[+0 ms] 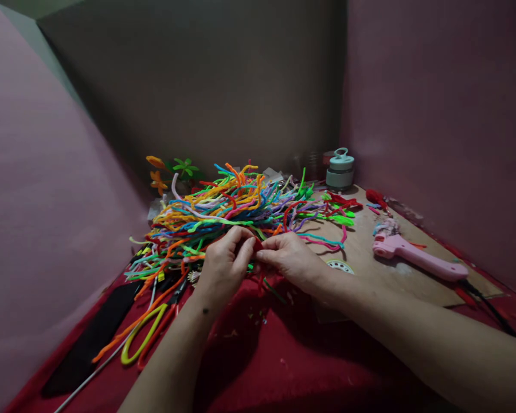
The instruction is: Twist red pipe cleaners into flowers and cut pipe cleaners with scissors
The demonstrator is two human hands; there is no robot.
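Note:
My left hand [229, 259] and my right hand [290, 259] meet in front of a large heap of multicoloured pipe cleaners [223, 209]. Between their fingertips is a small red fuzzy piece [258, 245], seemingly pipe cleaner, partly covered by the fingers. Both hands pinch it, thumbs against forefingers. Under the hands, thin red and green strands show dimly. Left of my left wrist lies a pair of scissors [144, 335] with yellow and orange-red handles, blades partly hidden. A white round disc with holes [339, 266] sits partly behind my right forearm.
A red cloth [258, 367] with small scraps covers the table. On a tan board [361, 235] rests a pink corded tool [417, 258]. A teal-lidded jar [340, 170] stands behind. At left are a black flat object [94, 338], a white cable [98, 370] and orange flowers [158, 182].

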